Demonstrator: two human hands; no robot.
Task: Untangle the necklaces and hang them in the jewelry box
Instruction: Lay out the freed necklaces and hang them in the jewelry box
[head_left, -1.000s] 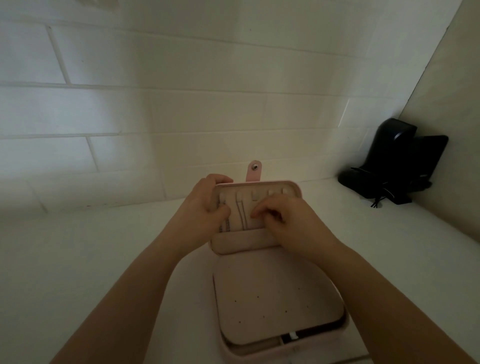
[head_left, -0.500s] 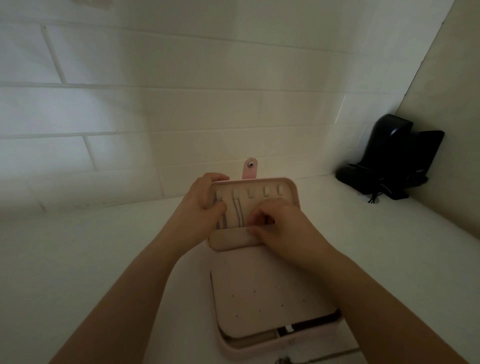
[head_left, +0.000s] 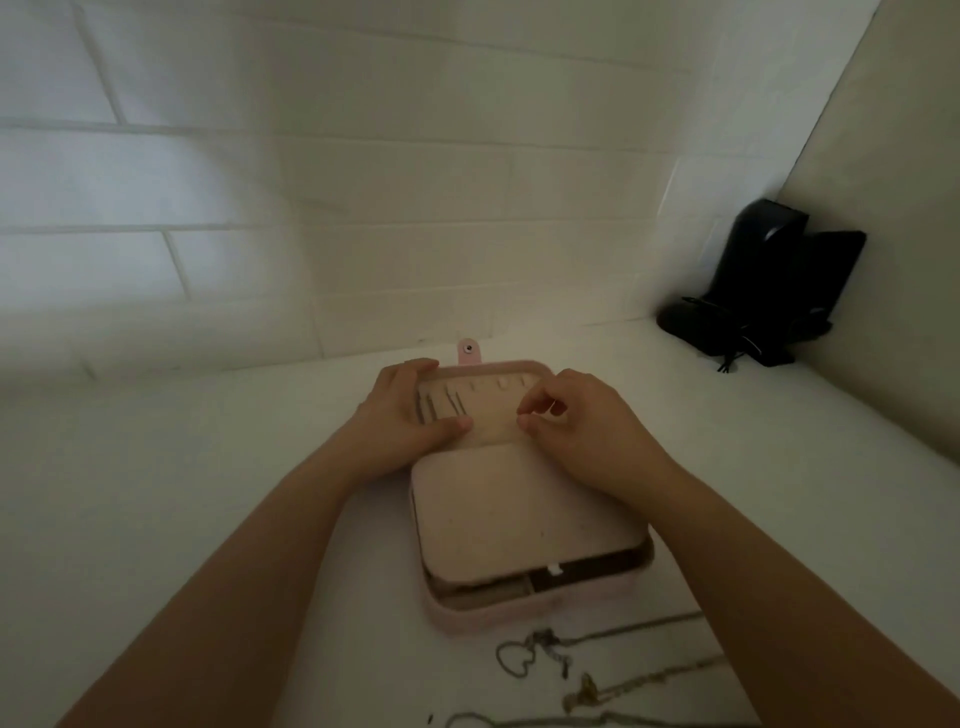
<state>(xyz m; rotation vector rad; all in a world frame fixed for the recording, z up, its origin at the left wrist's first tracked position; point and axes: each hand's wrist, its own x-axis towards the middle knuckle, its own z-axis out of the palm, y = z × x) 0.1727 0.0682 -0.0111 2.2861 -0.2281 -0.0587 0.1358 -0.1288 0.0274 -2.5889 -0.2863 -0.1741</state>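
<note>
Pink fabric-covered jewelry box (head_left: 530, 597), rounded-square, open on the white counter (head_left: 156, 493) at scene centre, lid (head_left: 488, 371) raised on the far side against the white tiled wall (head_left: 363, 208). Pale perforated insert panel (head_left: 519, 519) lying flat over the base, dark gap at its near edge. Pink snap tab (head_left: 469, 352) standing up from the lid's far rim. Black device (head_left: 769, 291) far right in the corner, well apart from the box. Left hand (head_left: 400, 426) gripping the lid's left edge, fingers curled over the far rim, thumb pressed on the lid's inner pocket. Right hand (head_left: 587, 431) at the lid's right side, fingers curled, thumb and forefinger tips close together at the pocket edge; cannot tell whether anything is pinched. Thin dark chains (head_left: 441, 405) hanging from the left hooks inside the lid, down into the pocket. Loose gold-toned necklaces (head_left: 561, 660) lying tangled on the counter just near of the box, one with a heart-shaped loop (head_left: 514, 659).
</note>
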